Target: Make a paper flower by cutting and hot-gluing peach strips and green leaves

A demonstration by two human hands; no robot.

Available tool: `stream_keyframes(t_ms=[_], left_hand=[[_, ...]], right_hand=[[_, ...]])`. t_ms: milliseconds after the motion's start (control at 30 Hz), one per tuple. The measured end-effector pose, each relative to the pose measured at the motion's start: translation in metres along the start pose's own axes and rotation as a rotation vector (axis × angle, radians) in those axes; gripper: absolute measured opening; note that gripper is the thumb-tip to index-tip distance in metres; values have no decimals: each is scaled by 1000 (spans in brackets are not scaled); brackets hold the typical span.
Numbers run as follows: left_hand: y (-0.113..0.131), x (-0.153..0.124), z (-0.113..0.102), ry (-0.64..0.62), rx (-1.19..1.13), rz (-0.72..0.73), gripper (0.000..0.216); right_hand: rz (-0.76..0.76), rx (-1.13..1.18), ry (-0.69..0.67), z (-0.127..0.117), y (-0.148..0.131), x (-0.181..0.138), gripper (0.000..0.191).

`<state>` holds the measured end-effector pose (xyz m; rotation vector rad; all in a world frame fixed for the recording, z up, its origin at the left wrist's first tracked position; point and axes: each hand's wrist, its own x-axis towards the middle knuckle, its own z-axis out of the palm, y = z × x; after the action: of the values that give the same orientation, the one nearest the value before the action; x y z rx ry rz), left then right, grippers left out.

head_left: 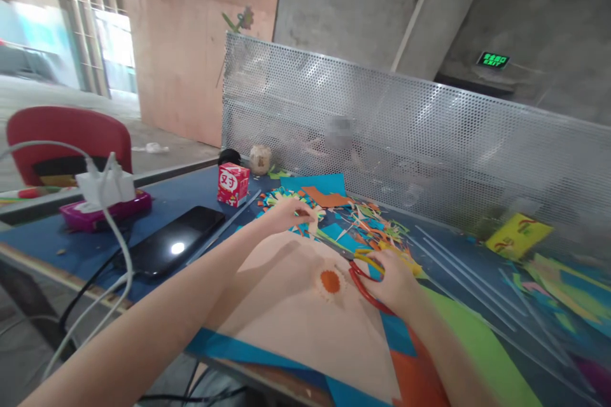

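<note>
Scissors [354,275]: pointing lengthwise toward far-left corner of table [71,245].
Right hand [394,281]: gripping scissors.
Left hand [289,213]: touching scraps [365,216], grip unclear.

Pretty rough space, honestly. The far wall is bare grey concrete [358,6], with a green exit sign [492,60] glowing up on the right. Far left there's a big plywood panel [191,44], and beside it a barred window [95,44] blasting in daylight. A perforated metal screen [429,140] runs along the far edge of the blue table [57,235]. A red chair [67,133] sits off left on the pale floor [42,92].
</note>
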<state>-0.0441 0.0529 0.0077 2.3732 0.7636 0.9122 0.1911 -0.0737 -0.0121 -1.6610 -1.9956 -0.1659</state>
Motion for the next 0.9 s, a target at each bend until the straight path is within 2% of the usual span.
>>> stream_keyframes(t_ms=[400, 567, 733, 900], left_hand=[[-2, 1, 6, -81, 15, 109, 19], [1, 1, 5, -50, 82, 110, 19], [3, 0, 2, -79, 103, 123, 19], [8, 0, -1, -37, 145, 106, 22]], right_hand=[[-56, 18, -64, 2, 3, -1, 30], [-67, 19, -60, 1, 4, -1, 28], [-52, 26, -80, 1, 5, -1, 30], [-26, 28, -88, 1, 6, -1, 28]])
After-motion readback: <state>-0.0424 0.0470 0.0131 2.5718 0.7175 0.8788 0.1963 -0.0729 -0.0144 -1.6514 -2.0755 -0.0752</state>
